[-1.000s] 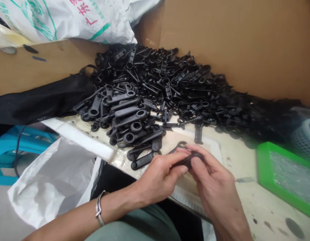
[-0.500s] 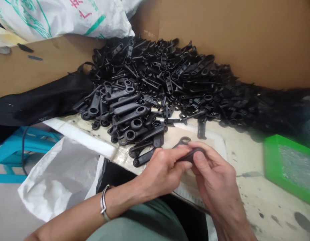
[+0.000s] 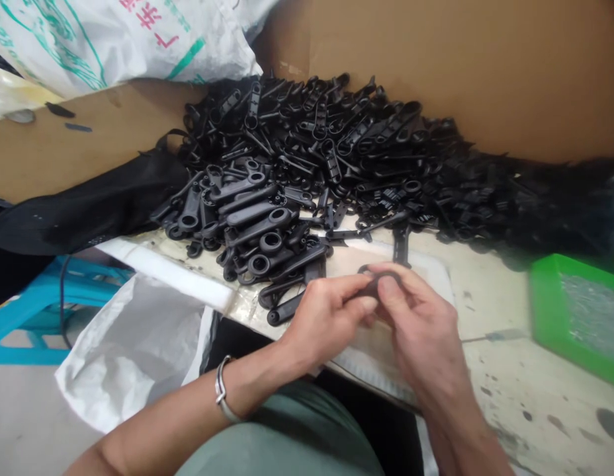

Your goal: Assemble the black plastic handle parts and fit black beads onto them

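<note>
My left hand [image 3: 323,318] and my right hand [image 3: 420,324] meet above the table's near edge, both pinching one small black plastic part [image 3: 372,283] between thumbs and fingertips. Most of that part is hidden by the fingers; a ring-shaped end shows at its top. A silver bracelet [image 3: 221,399] sits on my left wrist. Just beyond the hands lies a big heap of black plastic lever-shaped parts [image 3: 307,165] with ring ends.
Brown cardboard walls [image 3: 485,66] stand behind the heap. A printed white sack [image 3: 113,39] lies at the top left, a black bag [image 3: 79,205] at the left, a green tray [image 3: 579,317] at the right. A clear plastic bag [image 3: 133,344] hangs below the stained table [image 3: 510,370].
Both hands have stayed together on the black part and shifted slightly away from me toward the heap; less of the part's ring end shows now. The view has drifted a little.
</note>
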The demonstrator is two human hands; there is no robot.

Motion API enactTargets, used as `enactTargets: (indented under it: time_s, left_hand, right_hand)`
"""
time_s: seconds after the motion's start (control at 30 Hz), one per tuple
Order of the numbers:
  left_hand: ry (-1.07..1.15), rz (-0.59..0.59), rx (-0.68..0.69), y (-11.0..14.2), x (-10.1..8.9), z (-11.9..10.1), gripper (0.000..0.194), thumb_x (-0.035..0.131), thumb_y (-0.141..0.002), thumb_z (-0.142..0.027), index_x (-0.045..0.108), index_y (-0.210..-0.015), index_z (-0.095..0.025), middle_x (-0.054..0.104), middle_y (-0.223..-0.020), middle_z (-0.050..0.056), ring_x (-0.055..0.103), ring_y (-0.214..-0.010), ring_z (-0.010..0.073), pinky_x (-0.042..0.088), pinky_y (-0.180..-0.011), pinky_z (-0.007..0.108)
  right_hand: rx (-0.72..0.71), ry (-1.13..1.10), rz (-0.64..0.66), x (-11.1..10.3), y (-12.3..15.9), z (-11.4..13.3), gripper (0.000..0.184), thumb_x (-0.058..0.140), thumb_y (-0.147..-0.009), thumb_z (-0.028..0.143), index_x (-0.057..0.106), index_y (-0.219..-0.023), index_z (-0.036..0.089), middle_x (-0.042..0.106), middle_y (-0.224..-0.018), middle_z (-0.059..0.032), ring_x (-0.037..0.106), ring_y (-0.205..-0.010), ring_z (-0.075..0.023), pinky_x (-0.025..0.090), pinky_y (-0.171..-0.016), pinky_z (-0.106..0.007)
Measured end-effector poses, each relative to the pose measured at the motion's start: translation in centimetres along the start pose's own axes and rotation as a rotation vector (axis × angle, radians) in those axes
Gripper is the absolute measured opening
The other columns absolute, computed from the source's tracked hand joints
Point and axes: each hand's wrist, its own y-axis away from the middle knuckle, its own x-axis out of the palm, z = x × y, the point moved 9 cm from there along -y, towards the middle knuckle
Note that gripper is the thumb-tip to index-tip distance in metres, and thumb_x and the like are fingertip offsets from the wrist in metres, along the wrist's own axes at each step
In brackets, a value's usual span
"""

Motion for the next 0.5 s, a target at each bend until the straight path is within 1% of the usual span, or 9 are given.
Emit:
enactTargets:
  time_s: [0.07,0.1,0.13,0.17,0.23,0.3,0.37,0.43,0.5]
  left_hand:
    - [0.283,-0.012,-0.043,-0.4,0.1,0.0,0.022,0.07,-0.086,-0.027,0.074,-0.102,-0.013,0.075,-0.088,0.006,0.071,-0.082,0.0188,0.055,-0.081,0.03]
    - [0.4,-0.031,-0.064,-0.5,0.0,0.0,0.024,0.073,-0.085,-0.028,0.072,-0.103,-0.012,0.076,-0.09,0.008,0.072,-0.084,0.0193,0.055,-0.085,0.032]
    - [0.491,-0.054,-0.081,-0.5,-0.1,0.0,0.026,0.074,-0.085,-0.027,0.071,-0.105,-0.012,0.076,-0.094,0.009,0.072,-0.089,0.0199,0.054,-0.089,0.033]
    - [0.558,-0.078,-0.092,-0.5,-0.1,0.0,0.025,0.074,-0.085,-0.026,0.069,-0.106,-0.012,0.076,-0.1,0.011,0.072,-0.095,0.0206,0.053,-0.093,0.033]
    - [0.637,-0.117,-0.106,-0.4,-0.1,0.1,0.024,0.071,-0.087,-0.023,0.067,-0.109,-0.013,0.074,-0.113,0.012,0.069,-0.108,0.0212,0.05,-0.101,0.034]
    - [0.668,-0.116,-0.113,-0.2,0.1,0.1,0.025,0.07,-0.088,-0.022,0.066,-0.111,-0.014,0.071,-0.122,0.012,0.066,-0.114,0.0208,0.048,-0.104,0.035]
    - [0.651,-0.077,-0.095,0.0,0.5,-0.1,0.028,0.072,-0.087,-0.023,0.066,-0.113,-0.015,0.071,-0.124,0.011,0.066,-0.113,0.0199,0.048,-0.104,0.034]
    - [0.564,-0.016,-0.05,0.3,0.6,-0.5,0.027,0.074,-0.087,-0.025,0.067,-0.111,-0.015,0.073,-0.116,0.01,0.068,-0.106,0.0192,0.051,-0.1,0.032]
    - [0.374,0.029,0.014,0.8,0.3,-0.9,0.02,0.07,-0.09,-0.027,0.068,-0.104,-0.014,0.076,-0.103,0.008,0.07,-0.096,0.0183,0.053,-0.092,0.03]
  right_hand:
    - [0.026,-0.166,0.066,-0.3,0.0,0.2,0.037,0.059,-0.098,0.053,0.067,-0.128,0.032,0.072,-0.125,-0.005,0.07,-0.11,-0.0243,0.059,-0.093,-0.042]
    - [0.017,-0.229,0.062,-0.8,0.1,0.4,0.04,0.056,-0.099,0.053,0.062,-0.134,0.034,0.07,-0.129,-0.0055,0.069,-0.114,-0.0249,0.058,-0.096,-0.045]
    - [0.006,-0.244,0.035,-1.3,0.4,0.7,0.041,0.057,-0.099,0.053,0.06,-0.136,0.034,0.07,-0.13,-0.0059,0.069,-0.115,-0.0253,0.058,-0.097,-0.046]
    - [-0.008,-0.208,-0.01,-1.8,0.8,0.9,0.04,0.061,-0.097,0.052,0.062,-0.132,0.033,0.071,-0.126,-0.0063,0.07,-0.112,-0.0255,0.059,-0.096,-0.046]
    - [-0.035,-0.032,-0.076,-2.1,1.6,1.3,0.037,0.075,-0.086,0.05,0.068,-0.116,0.029,0.075,-0.114,-0.0065,0.073,-0.102,-0.0254,0.062,-0.09,-0.042]
    - [-0.057,0.117,-0.075,-1.4,2.2,1.7,0.036,0.081,-0.079,0.049,0.071,-0.105,0.027,0.076,-0.104,-0.0056,0.074,-0.092,-0.0242,0.064,-0.08,-0.037]
    - [-0.09,0.165,-0.057,-0.6,2.5,2.1,0.03,0.077,-0.081,0.049,0.072,-0.1,0.026,0.077,-0.1,-0.0051,0.074,-0.088,-0.0231,0.064,-0.075,-0.034]
    - [-0.123,0.178,-0.045,-0.4,2.7,2.3,0.021,0.073,-0.086,0.046,0.073,-0.093,0.025,0.078,-0.096,-0.0039,0.075,-0.085,-0.0219,0.064,-0.075,-0.031]
    - [-0.14,0.202,-0.008,-0.2,3.0,2.1,0.017,0.073,-0.086,0.042,0.074,-0.088,0.026,0.078,-0.092,-0.0022,0.075,-0.081,-0.0207,0.063,-0.074,-0.029]
